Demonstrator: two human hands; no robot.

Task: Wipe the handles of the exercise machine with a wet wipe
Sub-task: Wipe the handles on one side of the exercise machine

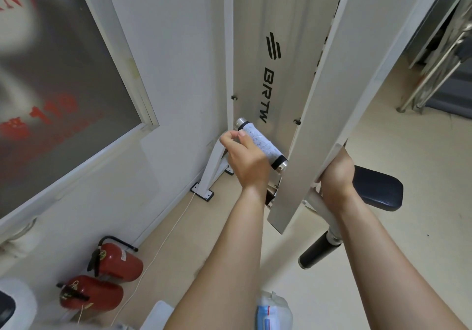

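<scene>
Two hands: our left hand (246,162) is up against the handle (263,144); our right hand (335,173) is on the slanted white bar (329,104) of the machine (251,48)
Handle: a white speckled grip with a black band and metal end caps, sticking out tilted from the machine's upright panel
Left fingers: curled in toward the thumb, whose tip touches the grip near its outer cap; we cannot tell whether they pinch anything
Right fingers: wrapped round the bar's lower edge and mostly hidden behind it, holding the bar
Wipe: we make out none in either hand; a white and blue packet (273,309) sits low between our forearms, perhaps the supply
Progress: we judge it early or midway, with work at this handle's outer end; nothing shows it clean, and any other handle is out of sight
Around: two red fire extinguishers (115,262) lie on the floor (408,227) by the wall; a black seat pad (378,189) sits beyond our right hand
</scene>
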